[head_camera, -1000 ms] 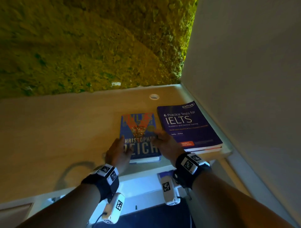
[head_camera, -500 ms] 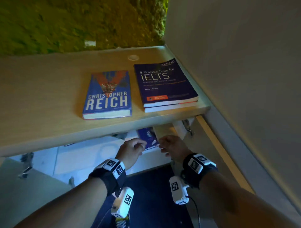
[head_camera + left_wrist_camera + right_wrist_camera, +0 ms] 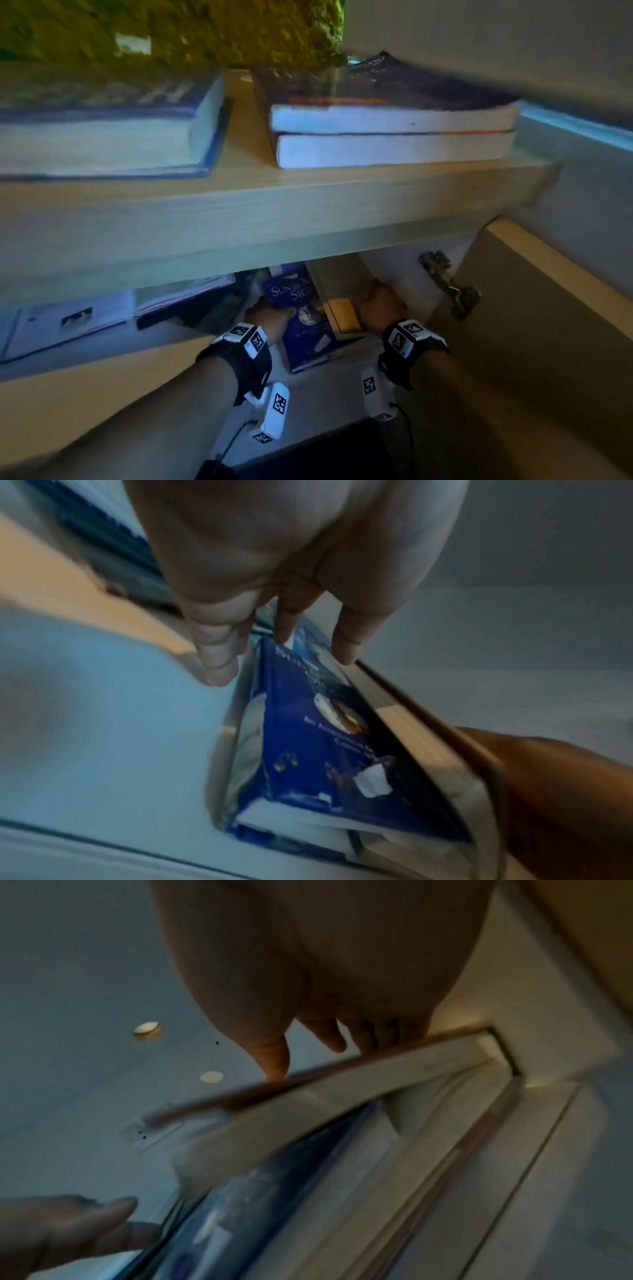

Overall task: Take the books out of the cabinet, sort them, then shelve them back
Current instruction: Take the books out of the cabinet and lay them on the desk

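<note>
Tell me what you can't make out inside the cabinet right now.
- Blue book: title partly hidden by the countertop, head view.
- Left hand: grip unclear; left wrist view blurred.
- Right hand: fingers hidden in head view; whether they hold the tan-edged book is blurred in the right wrist view.

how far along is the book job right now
Early. Done: three books lie on the countertop, a blue hardcover and a stack of two. In hand: the left hand and right hand reach into the cabinet at the leaning dark blue book and tan book; neither grip looks closed. Left: emptying, sorting, reshelving.
</note>
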